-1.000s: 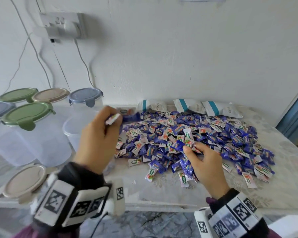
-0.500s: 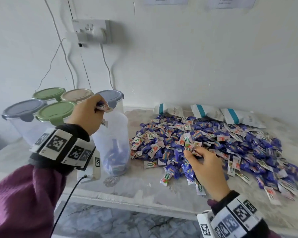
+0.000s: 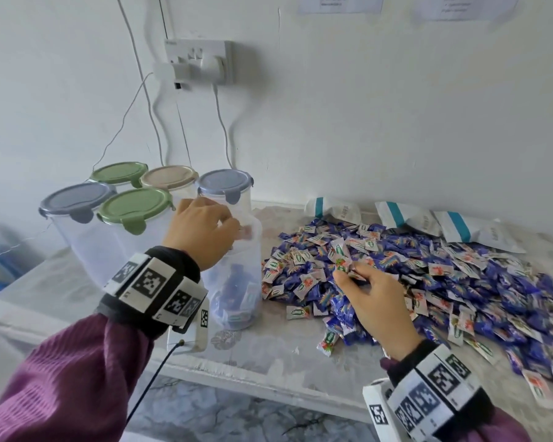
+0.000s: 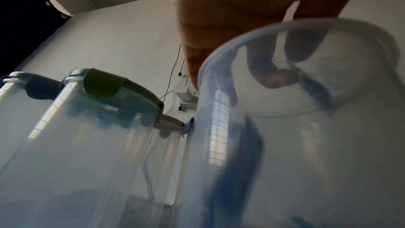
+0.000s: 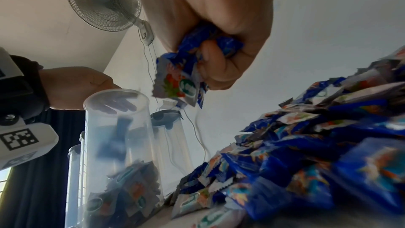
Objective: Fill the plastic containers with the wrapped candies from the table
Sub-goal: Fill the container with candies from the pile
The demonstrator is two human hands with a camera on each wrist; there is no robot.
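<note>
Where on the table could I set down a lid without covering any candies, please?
Bare tabletop runs along the near edge, between the open container and the candy pile. Another strip lies left of the lidded containers. The right half and back are crowded.

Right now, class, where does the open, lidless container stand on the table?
In the head view, the open container stands left of the candy pile, in front of the lidded containers, under the left hand.

Pale patterned table [image 3: 268,362]: candy heap [image 3: 428,275], open container [image 3: 237,282], five lidded containers [image 3: 134,224], three white packets [image 3: 406,215] at back.
</note>
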